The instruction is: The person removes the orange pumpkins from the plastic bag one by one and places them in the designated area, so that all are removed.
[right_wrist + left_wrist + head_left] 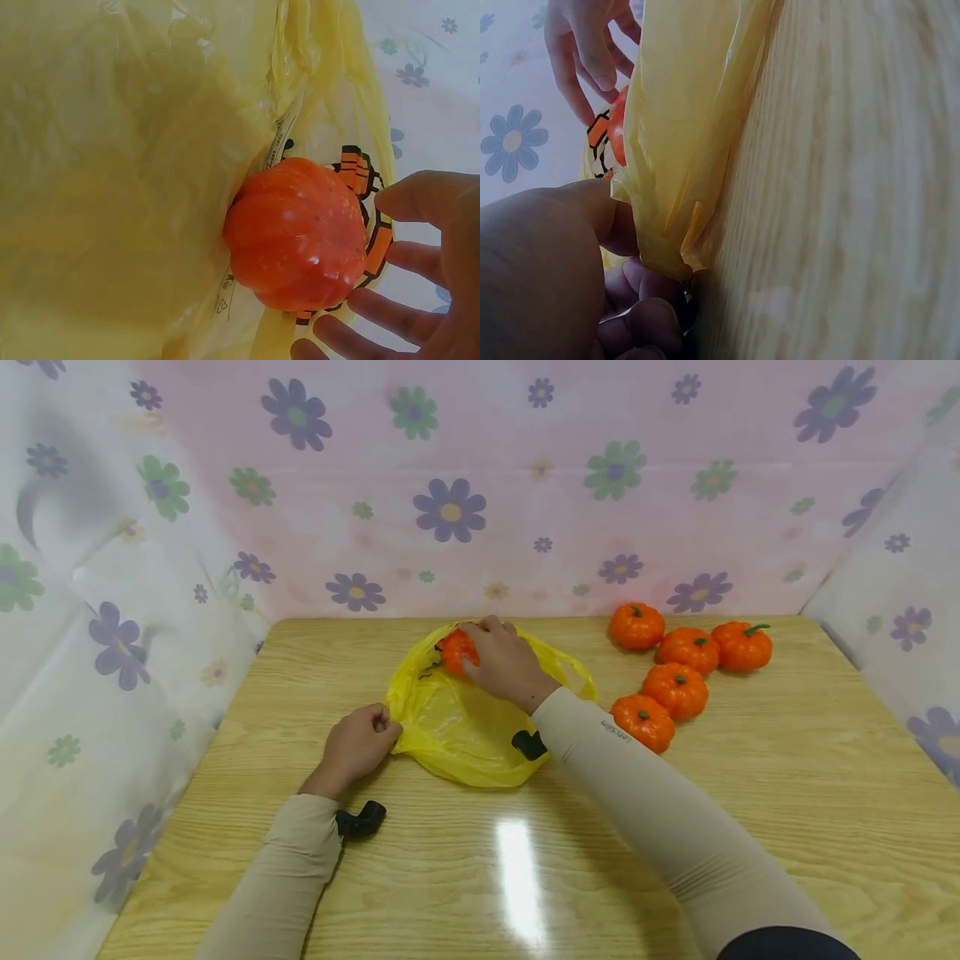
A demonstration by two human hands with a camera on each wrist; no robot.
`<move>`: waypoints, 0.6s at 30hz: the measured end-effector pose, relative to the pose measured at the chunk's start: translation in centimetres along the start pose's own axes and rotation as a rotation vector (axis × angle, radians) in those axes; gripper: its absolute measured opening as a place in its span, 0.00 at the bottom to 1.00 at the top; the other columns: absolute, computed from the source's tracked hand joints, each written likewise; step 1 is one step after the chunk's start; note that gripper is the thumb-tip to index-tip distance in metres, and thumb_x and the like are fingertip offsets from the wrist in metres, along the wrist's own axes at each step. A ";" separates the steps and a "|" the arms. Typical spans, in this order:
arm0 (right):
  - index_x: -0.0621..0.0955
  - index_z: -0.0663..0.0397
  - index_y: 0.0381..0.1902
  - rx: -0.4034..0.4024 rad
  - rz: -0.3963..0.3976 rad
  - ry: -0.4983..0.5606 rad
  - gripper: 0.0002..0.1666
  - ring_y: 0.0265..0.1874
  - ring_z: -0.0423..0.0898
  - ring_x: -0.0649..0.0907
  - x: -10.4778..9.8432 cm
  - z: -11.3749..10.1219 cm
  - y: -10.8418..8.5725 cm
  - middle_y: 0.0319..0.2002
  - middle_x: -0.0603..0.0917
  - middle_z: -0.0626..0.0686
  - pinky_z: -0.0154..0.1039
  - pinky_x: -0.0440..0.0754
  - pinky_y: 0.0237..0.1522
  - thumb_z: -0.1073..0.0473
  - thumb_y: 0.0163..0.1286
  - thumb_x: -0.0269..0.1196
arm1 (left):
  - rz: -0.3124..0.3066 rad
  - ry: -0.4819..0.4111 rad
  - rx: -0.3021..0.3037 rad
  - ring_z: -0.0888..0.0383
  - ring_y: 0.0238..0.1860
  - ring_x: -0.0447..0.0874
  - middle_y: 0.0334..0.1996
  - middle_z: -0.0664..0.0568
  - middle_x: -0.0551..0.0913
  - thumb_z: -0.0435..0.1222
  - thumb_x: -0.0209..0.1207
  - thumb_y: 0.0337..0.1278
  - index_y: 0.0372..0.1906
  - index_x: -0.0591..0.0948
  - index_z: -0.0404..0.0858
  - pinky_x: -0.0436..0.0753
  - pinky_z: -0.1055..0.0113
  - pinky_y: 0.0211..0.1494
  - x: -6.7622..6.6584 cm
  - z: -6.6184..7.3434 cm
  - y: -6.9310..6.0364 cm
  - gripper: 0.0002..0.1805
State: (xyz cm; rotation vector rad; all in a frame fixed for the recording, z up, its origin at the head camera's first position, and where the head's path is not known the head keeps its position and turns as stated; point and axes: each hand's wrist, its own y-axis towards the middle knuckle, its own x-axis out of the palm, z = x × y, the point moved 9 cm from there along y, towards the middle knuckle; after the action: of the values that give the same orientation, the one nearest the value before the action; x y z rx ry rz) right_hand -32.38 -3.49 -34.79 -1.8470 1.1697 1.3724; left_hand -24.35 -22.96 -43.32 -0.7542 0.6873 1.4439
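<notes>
A yellow plastic bag [465, 735] lies on the table with its mouth spread wide. My left hand [360, 743] pinches the bag's left edge between thumb and fingers, as the left wrist view shows close up. Inside the bag, towards its far left side, sits an orange toy pumpkin [296, 234], resting against printed plastic with black and orange marks. Over it reaches my right hand [510, 662]. In the right wrist view the fingers [394, 315] are spread beside the pumpkin, with a gap between them and its skin.
Several more orange pumpkins with green stems, among them a front one [643, 723] and a rear one [636, 626], stand to the right of the bag on the wooden table [420, 877]. A flowered cloth [480, 468] hangs behind and along both sides.
</notes>
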 end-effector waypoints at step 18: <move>0.63 0.51 0.74 0.014 -0.011 -0.079 0.49 0.59 0.60 0.76 1.8 0.3 0.5 0.69 0.66 0.61 0.52 0.83 0.51 0.42 0.62 0.70 | 0.006 0.011 -0.003 0.56 0.20 0.67 0.19 0.55 0.72 0.42 0.54 0.57 0.26 0.75 0.44 0.65 0.65 0.26 0.0 0.0 0.0 0.08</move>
State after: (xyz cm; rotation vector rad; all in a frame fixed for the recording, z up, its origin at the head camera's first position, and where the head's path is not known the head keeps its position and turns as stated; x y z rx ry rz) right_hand -32.73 -4.08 -36.57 -1.7706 1.1241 1.4146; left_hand -24.40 -22.95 -43.28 -0.7635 0.6962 1.4480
